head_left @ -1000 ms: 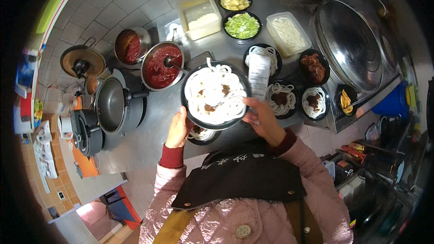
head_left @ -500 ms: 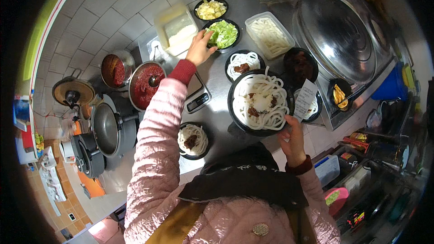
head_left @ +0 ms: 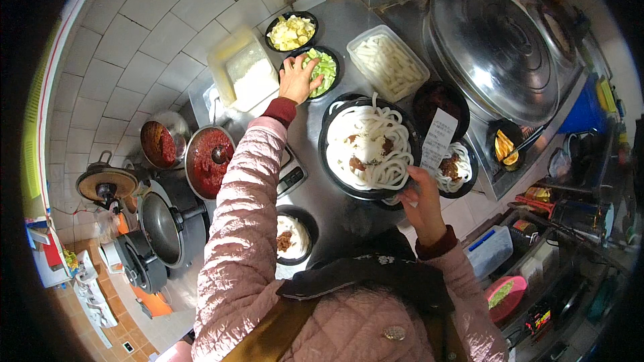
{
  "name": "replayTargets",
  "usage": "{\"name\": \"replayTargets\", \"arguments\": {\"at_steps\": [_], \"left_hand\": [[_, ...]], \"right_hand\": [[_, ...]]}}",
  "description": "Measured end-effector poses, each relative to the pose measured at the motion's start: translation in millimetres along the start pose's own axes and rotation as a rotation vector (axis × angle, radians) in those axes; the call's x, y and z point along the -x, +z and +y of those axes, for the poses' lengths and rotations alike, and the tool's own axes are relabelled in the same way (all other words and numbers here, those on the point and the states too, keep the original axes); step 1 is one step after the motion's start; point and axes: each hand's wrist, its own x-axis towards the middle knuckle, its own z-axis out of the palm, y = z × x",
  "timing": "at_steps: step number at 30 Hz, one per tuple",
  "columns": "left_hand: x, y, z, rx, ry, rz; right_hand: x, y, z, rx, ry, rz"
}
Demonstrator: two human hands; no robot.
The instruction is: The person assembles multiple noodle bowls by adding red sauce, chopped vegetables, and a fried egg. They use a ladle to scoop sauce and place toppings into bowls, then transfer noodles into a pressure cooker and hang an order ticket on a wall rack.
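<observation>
My left hand (head_left: 298,79) reaches over a black bowl of chopped green vegetable (head_left: 325,72), fingers apart and dipping among the pieces; the fingertips are partly hidden. My right hand (head_left: 424,202) grips the near right rim of a large black bowl (head_left: 354,191). Thick white noodles (head_left: 392,124) fill that bowl, topped with brown sauce and pale powder. By my right thumb, a printed paper slip (head_left: 439,135) stands up beside the rim; whether my fingers pinch it too, I cannot tell. Smaller black bowls of sauced noodles (head_left: 294,238) sit around the held bowl.
Along the back stand a cream tub (head_left: 228,60), a bowl of yellowish chopped vegetable (head_left: 292,32) and a clear tub of white sticks (head_left: 388,60). Pots of red sauce (head_left: 206,164) are at left, with a scale (head_left: 292,173) near my left arm. A large metal lid (head_left: 493,50) fills the right.
My left hand has moved further over the chopped greens, its fingers now in among them. The right hand keeps its grip on the noodle bowl. The whole view has shifted slightly.
</observation>
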Motion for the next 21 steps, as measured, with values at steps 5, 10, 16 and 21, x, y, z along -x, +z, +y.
{"name": "replayTargets", "arguments": {"at_steps": [5, 10, 16, 21], "left_hand": [[-7.2, 0.2, -8.5, 0.082, 0.092, 0.032], [-15.4, -7.0, -20.6, 0.200, 0.179, -0.035], [-26.4, -18.1, -29.0, 0.345, 0.191, -0.087], [-32.7, -24.5, -33.1, 0.602, 0.054, -0.088]], "right_hand": [[-19.1, 8.9, -1.4, -0.029, 0.010, -0.073], [-26.6, 19.0, 0.1, -0.007, 0.019, 0.039], [-36.1, 18.2, -3.3, -0.016, 0.060, -0.071], [-40.3, 25.2, -2.3, -0.021, 0.036, -0.067]]}}
